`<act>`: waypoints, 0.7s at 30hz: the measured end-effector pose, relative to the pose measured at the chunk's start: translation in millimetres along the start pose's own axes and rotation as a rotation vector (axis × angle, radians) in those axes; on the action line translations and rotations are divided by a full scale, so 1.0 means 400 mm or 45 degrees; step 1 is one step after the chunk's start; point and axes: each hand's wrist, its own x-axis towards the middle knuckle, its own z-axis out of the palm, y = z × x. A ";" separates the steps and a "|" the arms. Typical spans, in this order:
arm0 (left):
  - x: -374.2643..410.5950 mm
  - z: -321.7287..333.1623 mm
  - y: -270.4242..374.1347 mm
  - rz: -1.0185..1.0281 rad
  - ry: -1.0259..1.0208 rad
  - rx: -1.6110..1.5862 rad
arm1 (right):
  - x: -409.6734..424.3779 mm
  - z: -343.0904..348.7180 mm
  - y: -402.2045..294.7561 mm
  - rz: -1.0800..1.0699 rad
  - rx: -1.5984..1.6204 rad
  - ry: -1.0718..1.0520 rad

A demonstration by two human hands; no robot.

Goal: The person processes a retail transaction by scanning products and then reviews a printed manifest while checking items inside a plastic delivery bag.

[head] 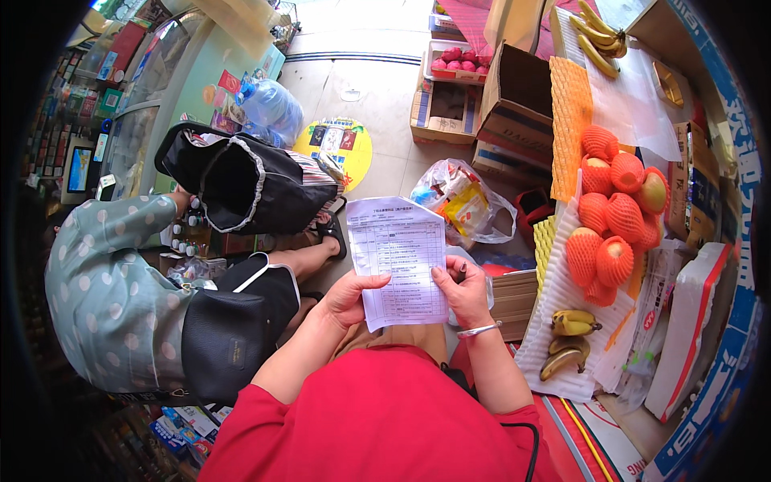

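A printed paper sheet (397, 265) with a table of small writing is held upright in front of my red top. My left hand (355, 296) pinches its left edge, the thumb lying across the front. On the opposite side my right hand (467, 293) grips the right edge with its thumb on the print. A dark pen-like stick (462, 273) pokes out between the right fingers, mostly hidden. Just beyond the sheet, a clear plastic bag (464, 202) of packaged goods sits on the floor.
To the left, a person in a dotted top (120, 289) bends beside a black shopping trolley bag (271, 181). Bananas (572, 323) and mangoes in red foam nets (626, 217) cover the right-hand stand. Cardboard boxes (518, 102) and a dragon fruit crate (461, 73) stand farther ahead.
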 end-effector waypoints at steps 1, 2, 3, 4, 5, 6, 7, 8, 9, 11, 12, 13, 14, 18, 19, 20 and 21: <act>0.006 -0.006 -0.001 0.012 0.005 0.001 | 0.003 0.001 -0.001 0.012 0.006 -0.001; 0.011 -0.012 -0.001 0.023 0.011 0.002 | 0.005 0.002 0.000 0.025 0.013 -0.001; 0.016 -0.014 -0.001 0.033 0.014 0.005 | 0.007 0.001 0.000 0.034 0.020 0.001; 0.019 -0.013 -0.002 0.039 0.031 0.017 | 0.009 -0.002 0.003 0.042 0.019 0.000; 0.023 -0.011 -0.003 0.045 0.049 0.028 | 0.012 -0.006 0.010 0.051 0.018 -0.001; 0.025 -0.009 -0.002 0.055 0.067 0.043 | 0.015 -0.007 0.014 0.058 0.020 -0.006; 0.027 -0.014 -0.003 0.065 0.098 0.049 | 0.016 -0.005 0.014 0.066 0.014 -0.006; 0.030 -0.022 -0.008 0.075 0.129 0.056 | 0.015 0.000 0.013 0.074 0.008 -0.006; 0.033 -0.028 -0.011 0.084 0.160 0.062 | 0.016 0.004 0.014 0.083 0.002 -0.005; 0.039 -0.032 -0.010 0.114 0.222 0.115 | 0.023 0.004 0.025 0.091 -0.001 0.008; 0.042 -0.034 -0.012 0.126 0.254 0.140 | 0.026 0.001 0.034 0.097 -0.003 0.018; 0.044 -0.037 -0.012 0.142 0.282 0.169 | 0.030 -0.006 0.050 0.097 -0.026 0.002; 0.046 -0.040 -0.013 0.157 0.309 0.198 | 0.036 -0.014 0.072 0.097 -0.049 -0.013; 0.052 -0.092 -0.010 0.268 0.437 0.303 | 0.058 -0.013 0.112 0.133 -0.118 -0.053; 0.045 -0.119 -0.001 0.272 0.477 0.328 | 0.062 -0.011 0.122 0.201 -0.130 -0.028; 0.040 -0.159 0.004 0.306 0.501 0.349 | 0.071 -0.014 0.133 0.224 -0.161 -0.040; 0.036 -0.207 0.008 0.352 0.526 0.368 | 0.086 -0.021 0.153 0.242 -0.194 -0.061</act>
